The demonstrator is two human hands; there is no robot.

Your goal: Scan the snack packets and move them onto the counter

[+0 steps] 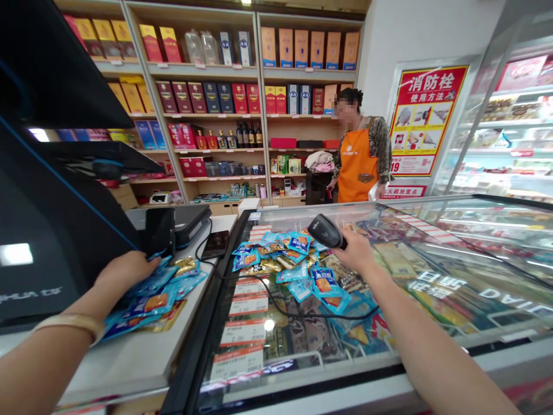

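Scanner (326, 231) is clamped by its handle in the right hand (358, 253), fingers wrapped; held that way, presumably, so the head is left uncovered. It appears raised over the freezer (345, 377), just beside the far right edge of the loose pile of snack packets (298, 271), head turned left toward the counter.

Left hand (125, 274) is laid over the second heap of packets (151, 302), on the counter (142, 363) next to the screen. Fingertips are partly hidden; whether a packet is pinched can't be told.

Freezer's glass top seems to be used as spare worktop, likely because the counter is crowded. One heap is kept near each hand, probably for reach.

Cable (298, 315) is run slack off the counter, across the glass, to below the right forearm; slack presumably left so the scanner can be swung freely. Its join to the scanner is not shown. Phone (216, 244) is laid flat at the counter edge. Person in an orange apron (356, 167) is seen standing beyond the freezer.
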